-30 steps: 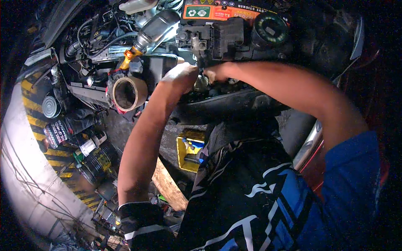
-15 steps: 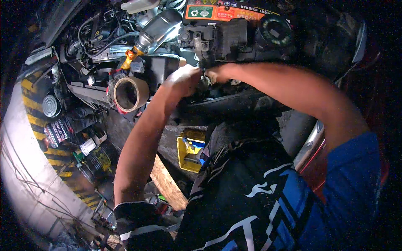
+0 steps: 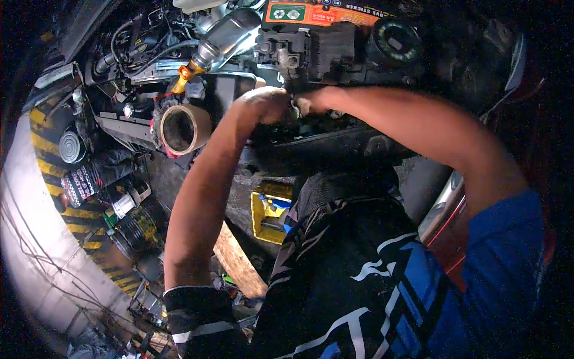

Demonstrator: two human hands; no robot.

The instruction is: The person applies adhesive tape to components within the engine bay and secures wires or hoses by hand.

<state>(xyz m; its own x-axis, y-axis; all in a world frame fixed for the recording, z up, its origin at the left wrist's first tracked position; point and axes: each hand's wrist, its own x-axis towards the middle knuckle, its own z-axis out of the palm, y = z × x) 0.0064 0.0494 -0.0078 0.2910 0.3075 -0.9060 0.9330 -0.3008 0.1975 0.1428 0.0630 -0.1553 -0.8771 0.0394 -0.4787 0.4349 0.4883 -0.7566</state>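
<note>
Both of my hands are in the engine bay, close together at the front edge below a black bracket assembly (image 3: 290,57). My left hand (image 3: 267,105) is closed with its fingers curled and turned away, so what they grip is hidden. Just right of it, my right hand (image 3: 320,100) has its fingertips closed at a small pale, whitish piece (image 3: 295,110) between the two hands. That piece is too small and shadowed to name. Behind the bracket stands a car battery with an orange label (image 3: 323,13).
A tape roll (image 3: 185,130) rests left of my forearm, near an orange-handled silver cylinder (image 3: 230,39). Below are a yellow bin (image 3: 258,224) with blue-handled items and a wooden board (image 3: 239,260). Several cans and bottles, including a dark bottle (image 3: 84,184), stand along the striped kerb.
My left hand has rolled slightly, its bright back now less lit, and shifted a little left. My right hand stays almost in place beside it.
</note>
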